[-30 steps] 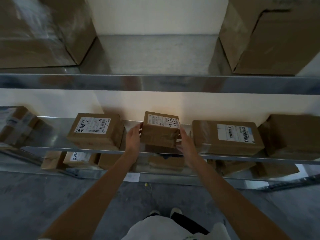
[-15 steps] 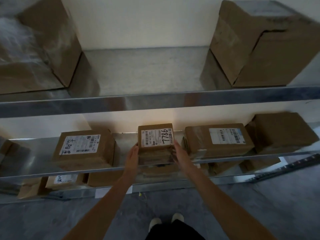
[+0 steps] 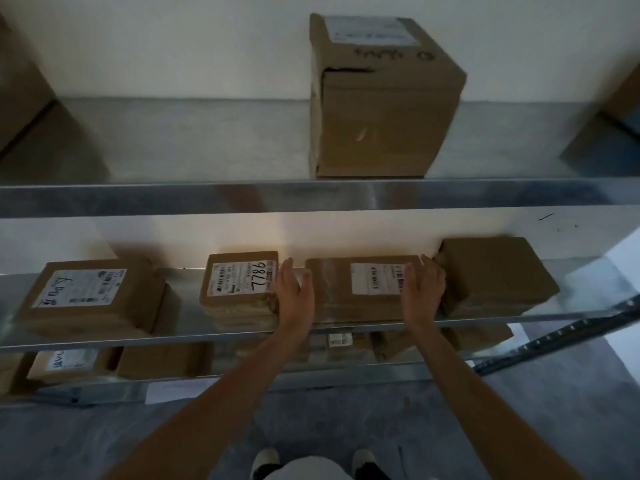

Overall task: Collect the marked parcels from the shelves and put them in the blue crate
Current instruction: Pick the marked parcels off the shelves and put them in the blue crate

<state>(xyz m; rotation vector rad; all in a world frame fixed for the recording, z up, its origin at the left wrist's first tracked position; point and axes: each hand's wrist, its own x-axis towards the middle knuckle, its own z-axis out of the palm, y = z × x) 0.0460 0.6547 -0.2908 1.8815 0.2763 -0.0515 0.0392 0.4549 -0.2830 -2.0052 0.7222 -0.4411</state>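
Flat brown parcel (image 3: 360, 306) with a white barcode label; our left grip (image 3: 296, 296), wide, presses its nine o'clock end, and our right grip (image 3: 424, 289), also wide, its three o'clock end.

Mid shelf (image 3: 188, 317): wide bare gap btw left parcel (image 3: 90, 296) & small parcel (image 3: 242, 289). Slim gap btw small parcel & flat parcel (image 3: 360, 299), left hand (image 3: 296, 296) fills it. Right parcel (image 3: 495, 275) crowds flat parcel's right end; right hand (image 3: 424, 287) squeezed in there. Upper shelf (image 3: 207, 199) caps headroom.
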